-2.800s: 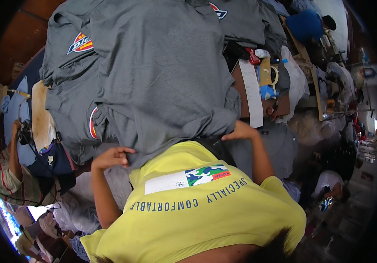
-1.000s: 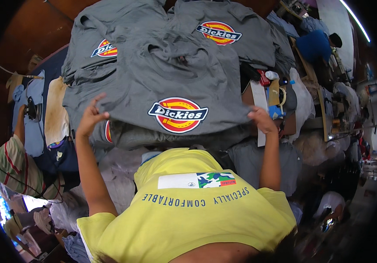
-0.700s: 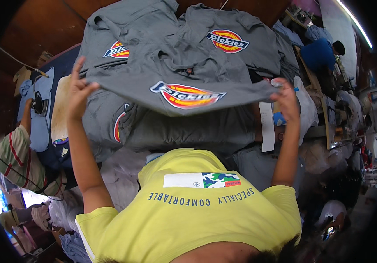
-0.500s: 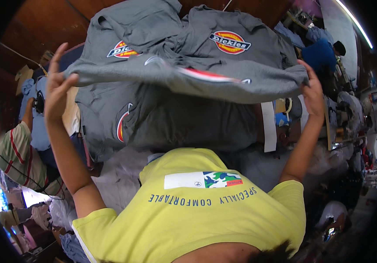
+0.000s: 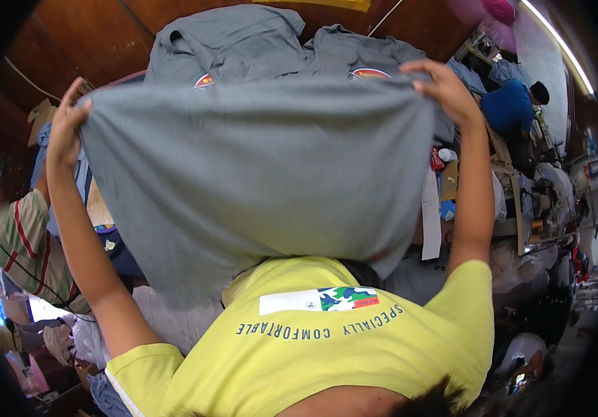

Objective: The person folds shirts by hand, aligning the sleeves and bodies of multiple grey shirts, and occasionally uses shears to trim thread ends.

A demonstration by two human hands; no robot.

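Note:
A grey T-shirt point(image 5: 257, 160) hangs spread like a sheet in front of me, its plain side showing and its lower part falling toward my chest. My left hand point(image 5: 68, 132) pinches its upper left corner between thumb and fingers. At the upper right corner my right hand point(image 5: 450, 92) grips the cloth, fingers bent over the edge. Behind it lie more grey T-shirts point(image 5: 236, 42), with the tops of red and yellow printed badges point(image 5: 370, 73) peeking above the held cloth. The rest of that pile is hidden.
On the left a person in a striped shirt point(image 5: 35, 240) stands close by. Another person in blue point(image 5: 507, 108) is farther off at the right. A white strip point(image 5: 431, 219) and small items lie beside the shirts. Dark wooden panelling point(image 5: 77, 42) rises behind.
The T-shirt was a stretched, folded band with its badge partly showing; now it hangs open and covers much of the pile. My right hand has moved up and inward, my left slightly outward.

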